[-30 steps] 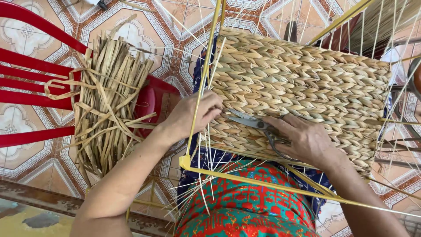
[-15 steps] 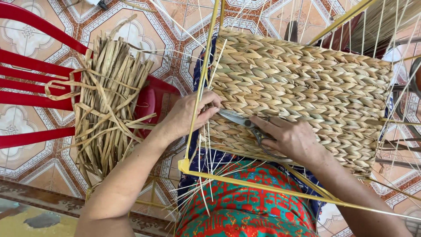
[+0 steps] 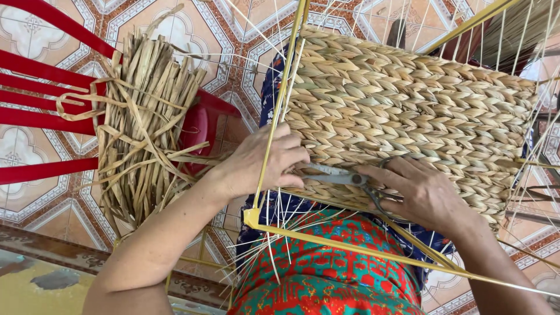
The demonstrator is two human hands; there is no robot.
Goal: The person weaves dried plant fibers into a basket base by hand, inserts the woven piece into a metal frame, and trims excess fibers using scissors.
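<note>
The scissors (image 3: 344,177) have been drawn slightly leftward along the woven panel (image 3: 402,111). They are gripped by the right hand (image 3: 420,192); the panel's edge is pinched by the left hand (image 3: 262,163), beside the yellow frame (image 3: 274,134).

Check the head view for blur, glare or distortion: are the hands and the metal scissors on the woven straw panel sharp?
Head view: even daylight, no glare; left hand, right hand and metal scissors on the woven straw panel are sharp; the yellow metal frame splays towards the edges, a wide-angle effect.
</note>
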